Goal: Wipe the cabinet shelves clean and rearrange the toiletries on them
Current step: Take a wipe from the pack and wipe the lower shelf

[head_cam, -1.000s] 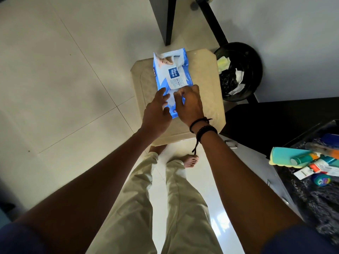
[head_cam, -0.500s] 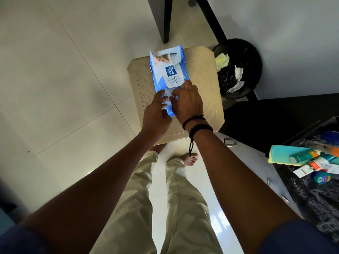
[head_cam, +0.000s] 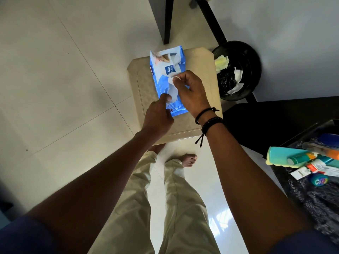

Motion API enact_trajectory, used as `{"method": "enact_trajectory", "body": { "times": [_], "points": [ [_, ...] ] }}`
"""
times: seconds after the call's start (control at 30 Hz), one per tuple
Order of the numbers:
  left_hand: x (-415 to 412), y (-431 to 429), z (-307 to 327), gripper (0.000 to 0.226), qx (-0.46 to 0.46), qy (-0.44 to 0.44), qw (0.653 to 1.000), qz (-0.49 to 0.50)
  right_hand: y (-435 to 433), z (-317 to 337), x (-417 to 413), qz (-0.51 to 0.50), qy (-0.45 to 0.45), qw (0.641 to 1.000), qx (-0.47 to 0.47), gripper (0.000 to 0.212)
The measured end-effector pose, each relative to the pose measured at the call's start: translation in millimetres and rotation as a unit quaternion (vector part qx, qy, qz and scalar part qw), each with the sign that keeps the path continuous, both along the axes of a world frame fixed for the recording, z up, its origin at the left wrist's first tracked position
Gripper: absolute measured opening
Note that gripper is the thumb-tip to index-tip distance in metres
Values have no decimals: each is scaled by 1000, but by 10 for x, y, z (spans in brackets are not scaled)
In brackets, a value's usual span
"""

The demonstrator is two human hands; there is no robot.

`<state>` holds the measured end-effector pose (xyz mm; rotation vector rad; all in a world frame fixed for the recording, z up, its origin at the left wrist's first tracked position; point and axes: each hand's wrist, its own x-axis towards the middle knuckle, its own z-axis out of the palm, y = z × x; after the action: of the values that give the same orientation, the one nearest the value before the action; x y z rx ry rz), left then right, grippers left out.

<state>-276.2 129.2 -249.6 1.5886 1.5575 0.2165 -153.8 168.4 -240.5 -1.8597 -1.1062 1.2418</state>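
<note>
Both on a blue-and-white plastic wipes pack [head_cam: 163,70]: left hand [head_cam: 157,117] pressing with straight forefinger, right hand [head_cam: 190,92] pinching thin white sheet [head_cam: 173,87]; beige plastic stool [head_cam: 201,70] beneath both.

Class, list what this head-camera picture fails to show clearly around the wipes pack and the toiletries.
Head view: wipes pack label, part-covered by right hand.
White sheet it pinches: wipe or seal flap, unclear.
Toiletries: cut by right edge, labels too small.
Cabinet shelves: out of frame.
</note>
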Motion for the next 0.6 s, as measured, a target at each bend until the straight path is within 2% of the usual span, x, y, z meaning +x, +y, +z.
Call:
{"method": "enact_trajectory", "body": {
  "times": [0.2, 0.37, 0.5, 0.6],
  "points": [
    [-2, 29, -21, 42, 17, -6, 1000, -9, -155, 61, 47, 59, -54, 995, 53, 15],
    [32, 87, -25, 55, 6, 22, 1000, -14, -303, 161, 86, 39, -26, 996, 72, 13],
    [26, 176, -13, 65, -16, 22, 1000, -8, -225, 372, 181, -59, 56, 993, 88, 14],
    [26, 205, 47, 51, -22, 7, 1000, 18, -172, 483, 253, -133, 179, 974, 37, 12]
  ]
}}
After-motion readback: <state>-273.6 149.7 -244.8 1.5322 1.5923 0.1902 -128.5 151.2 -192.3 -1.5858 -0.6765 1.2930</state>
